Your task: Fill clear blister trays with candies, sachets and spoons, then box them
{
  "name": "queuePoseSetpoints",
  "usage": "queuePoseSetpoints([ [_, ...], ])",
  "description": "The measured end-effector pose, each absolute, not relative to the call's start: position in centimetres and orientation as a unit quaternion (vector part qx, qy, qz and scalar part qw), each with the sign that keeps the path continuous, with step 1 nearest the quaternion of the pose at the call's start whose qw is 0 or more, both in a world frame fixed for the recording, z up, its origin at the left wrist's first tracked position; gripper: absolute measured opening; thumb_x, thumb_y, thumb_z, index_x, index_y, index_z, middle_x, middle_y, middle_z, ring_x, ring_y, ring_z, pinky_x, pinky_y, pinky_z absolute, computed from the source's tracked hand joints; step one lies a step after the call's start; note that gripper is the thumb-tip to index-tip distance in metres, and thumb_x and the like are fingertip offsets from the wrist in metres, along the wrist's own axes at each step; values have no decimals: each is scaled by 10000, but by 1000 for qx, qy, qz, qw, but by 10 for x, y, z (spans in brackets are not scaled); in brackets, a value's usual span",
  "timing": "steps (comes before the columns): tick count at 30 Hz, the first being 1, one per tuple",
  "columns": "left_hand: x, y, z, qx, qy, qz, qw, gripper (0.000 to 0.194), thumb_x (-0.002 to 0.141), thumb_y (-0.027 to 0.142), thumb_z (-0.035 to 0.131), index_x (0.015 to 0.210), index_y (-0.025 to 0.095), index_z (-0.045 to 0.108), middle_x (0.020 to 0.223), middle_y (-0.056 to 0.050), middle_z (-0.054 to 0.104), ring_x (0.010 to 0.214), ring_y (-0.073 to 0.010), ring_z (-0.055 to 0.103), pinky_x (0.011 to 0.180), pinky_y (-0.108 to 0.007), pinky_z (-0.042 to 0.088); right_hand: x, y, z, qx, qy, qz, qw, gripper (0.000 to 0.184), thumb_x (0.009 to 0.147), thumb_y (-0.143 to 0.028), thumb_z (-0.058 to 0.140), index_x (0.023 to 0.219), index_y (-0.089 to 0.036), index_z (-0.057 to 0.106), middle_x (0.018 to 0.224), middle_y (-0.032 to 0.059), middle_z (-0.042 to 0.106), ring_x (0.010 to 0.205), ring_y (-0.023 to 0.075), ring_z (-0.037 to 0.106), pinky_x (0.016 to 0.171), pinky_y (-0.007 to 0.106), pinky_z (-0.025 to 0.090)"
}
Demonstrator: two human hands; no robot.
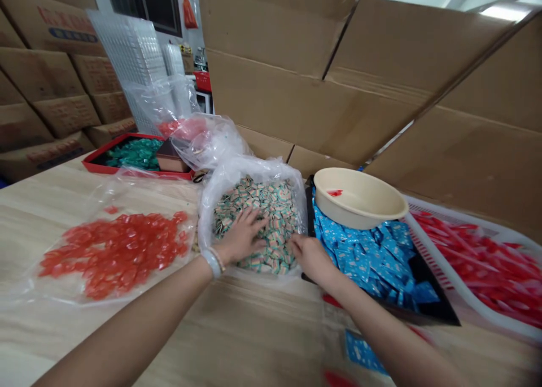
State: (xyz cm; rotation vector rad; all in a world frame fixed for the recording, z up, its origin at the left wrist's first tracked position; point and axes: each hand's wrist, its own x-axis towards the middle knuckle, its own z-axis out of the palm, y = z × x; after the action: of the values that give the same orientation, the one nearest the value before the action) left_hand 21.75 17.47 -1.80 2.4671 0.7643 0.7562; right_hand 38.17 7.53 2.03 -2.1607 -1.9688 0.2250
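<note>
A clear plastic bag (220, 189) lies open on the table, full of small pastel-wrapped candies (271, 206). My left hand (241, 237) rests on top of the candies with its fingers spread; a pale bracelet circles the wrist. My right hand (309, 254) reaches into the bag's right edge, fingers curled down among the candies; what they hold, if anything, is hidden.
Red candies (118, 251) lie on clear plastic to the left. A black tray of blue packets (372, 257) carries a cream bowl (359, 198). A white tray of red sticks (486, 262) is at right, a red tray of green candies (135, 152) behind. Cardboard boxes (339, 82) wall the back.
</note>
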Motion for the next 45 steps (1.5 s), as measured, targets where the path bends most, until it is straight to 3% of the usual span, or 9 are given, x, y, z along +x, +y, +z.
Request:
queuePoseSetpoints([
  [2, 224, 174, -2, 797, 313, 350, 381, 436, 797, 456, 395, 1072, 151, 541, 1152, -99, 522, 1125, -251, 403, 937, -399, 306, 371, 83, 27, -716, -662, 39, 217, 315, 802, -147, 334, 1043, -172, 537, 1015, 82, 590, 942, 158, 538, 801, 258, 394],
  [4, 235, 170, 19, 728, 336, 379, 463, 542, 868, 437, 151, 1026, 108, 551, 946, -97, 610, 936, -201, 540, 809, -352, 417, 353, 95, 35, -670, -680, 4, 299, 394, 821, -181, 317, 1200, -165, 423, 1233, 84, 448, 1142, 158, 392, 930, 288, 317],
  [8, 241, 155, 48, 708, 325, 383, 497, 754, 844, 348, -159, 1069, 113, 522, 873, -88, 626, 830, -149, 573, 737, -318, 442, 336, 113, 39, -629, -721, 19, 289, 439, 864, -314, 262, 1280, -187, 323, 1322, 59, 354, 1226, 177, 270, 1010, 371, 188],
  [10, 230, 145, 44, 722, 312, 348, 510, 655, 870, 403, -31, 1062, 125, 530, 898, -74, 629, 830, -151, 574, 734, -299, 438, 345, 107, 33, -668, -688, 15, 284, 445, 844, -346, 323, 1239, -148, 383, 1277, 98, 406, 1182, 202, 334, 977, 367, 242],
  [13, 216, 126, 17, 771, 317, 265, 485, 371, 821, 396, 371, 920, 124, 604, 862, -65, 642, 794, -186, 573, 716, -295, 431, 361, 77, 16, -704, -658, 22, 266, 299, 819, -267, 386, 1030, -133, 549, 1027, 103, 568, 963, 185, 501, 833, 284, 370],
  [18, 223, 97, -26, 873, 387, 213, 209, 285, 675, 349, 602, 896, 169, 594, 918, -75, 604, 910, -255, 510, 811, -384, 357, 353, 31, -11, -744, -656, -3, 124, 206, 783, -149, 410, 770, -188, 612, 843, 64, 579, 822, 188, 506, 718, 274, 360],
  [21, 233, 92, -33, 883, 407, 182, 147, 286, 681, 334, 603, 910, 166, 573, 930, -86, 582, 910, -254, 501, 810, -388, 345, 346, 28, -18, -753, -651, -31, 92, 203, 788, -155, 410, 827, -191, 606, 883, 66, 572, 852, 208, 487, 724, 295, 339],
  [28, 232, 96, -37, 885, 389, 182, 180, 134, 723, 204, 552, 853, 173, 556, 860, -48, 581, 826, -192, 519, 738, -301, 378, 347, 35, -25, -745, -657, -2, 117, 185, 802, -199, 423, 823, -205, 607, 868, 48, 572, 860, 190, 485, 734, 289, 316],
  [45, 231, 94, -44, 882, 381, 194, 199, 226, 727, 154, 506, 939, 188, 575, 924, -53, 589, 872, -193, 519, 793, -314, 381, 339, 41, -27, -783, -617, 29, 65, 230, 792, -161, 389, 775, -175, 618, 898, 75, 603, 857, 198, 528, 705, 293, 313],
])
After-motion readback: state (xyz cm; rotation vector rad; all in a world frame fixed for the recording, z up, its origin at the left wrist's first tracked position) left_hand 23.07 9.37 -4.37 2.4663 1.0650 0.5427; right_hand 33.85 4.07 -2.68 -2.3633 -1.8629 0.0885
